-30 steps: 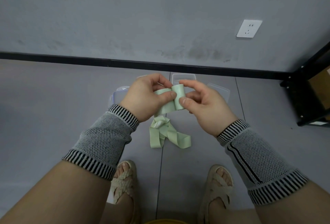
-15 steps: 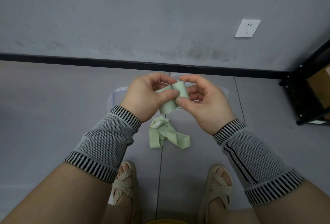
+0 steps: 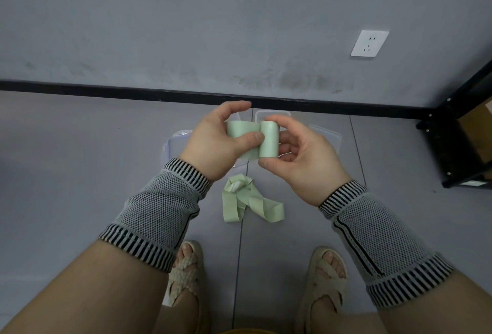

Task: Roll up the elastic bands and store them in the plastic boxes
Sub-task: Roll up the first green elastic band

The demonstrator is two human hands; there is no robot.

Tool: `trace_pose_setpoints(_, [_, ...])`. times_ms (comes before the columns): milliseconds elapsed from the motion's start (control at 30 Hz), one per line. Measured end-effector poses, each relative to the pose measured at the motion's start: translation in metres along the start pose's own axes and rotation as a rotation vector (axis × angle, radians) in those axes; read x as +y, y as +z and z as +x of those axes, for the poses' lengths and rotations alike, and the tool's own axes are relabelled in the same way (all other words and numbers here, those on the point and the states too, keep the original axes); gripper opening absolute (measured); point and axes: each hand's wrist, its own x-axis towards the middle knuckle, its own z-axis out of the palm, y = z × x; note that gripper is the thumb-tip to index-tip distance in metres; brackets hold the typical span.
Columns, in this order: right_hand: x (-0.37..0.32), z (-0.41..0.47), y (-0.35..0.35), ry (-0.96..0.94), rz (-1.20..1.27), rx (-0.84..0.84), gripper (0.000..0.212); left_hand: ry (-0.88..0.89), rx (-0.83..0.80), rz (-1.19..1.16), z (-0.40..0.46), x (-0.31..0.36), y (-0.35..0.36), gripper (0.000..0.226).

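Both hands hold one pale green elastic band (image 3: 268, 140) above the floor. My right hand (image 3: 298, 155) pinches its rolled-up end between thumb and fingers. My left hand (image 3: 217, 139) grips the flat unrolled stretch beside the roll, thumb on top. The band's loose tail hangs down behind my left hand to a crumpled heap (image 3: 249, 202) on the floor. Clear plastic boxes lie on the floor behind my hands: one at the left (image 3: 175, 144), one in the middle (image 3: 271, 115), one at the right (image 3: 328, 138), all partly hidden.
A grey wall with a black skirting board (image 3: 106, 91) and a white socket (image 3: 369, 43) runs along the back. A black metal shelf frame (image 3: 458, 131) stands at the right. My sandalled feet (image 3: 186, 267) rest on the grey floor below.
The hands have turned the band, so the roll now stands more upright and looks thicker. My left hand opened its fingers wider over the flat part. The heap on the floor barely shifted.
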Motion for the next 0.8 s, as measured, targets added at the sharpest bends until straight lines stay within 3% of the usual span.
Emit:
trace_pose_setpoints(400, [-0.004, 0.001, -0.008, -0.038, 0.09, -0.043, 0.062, -0.102, 0.045, -0.235, 0.001, 0.001, -0.011, 0.04])
trace_pose_setpoints(800, [0.006, 0.005, 0.001, -0.03, -0.206, 0.058, 0.065, -0.058, 0.04, -0.143, -0.003, -0.001, 0.011, 0.047])
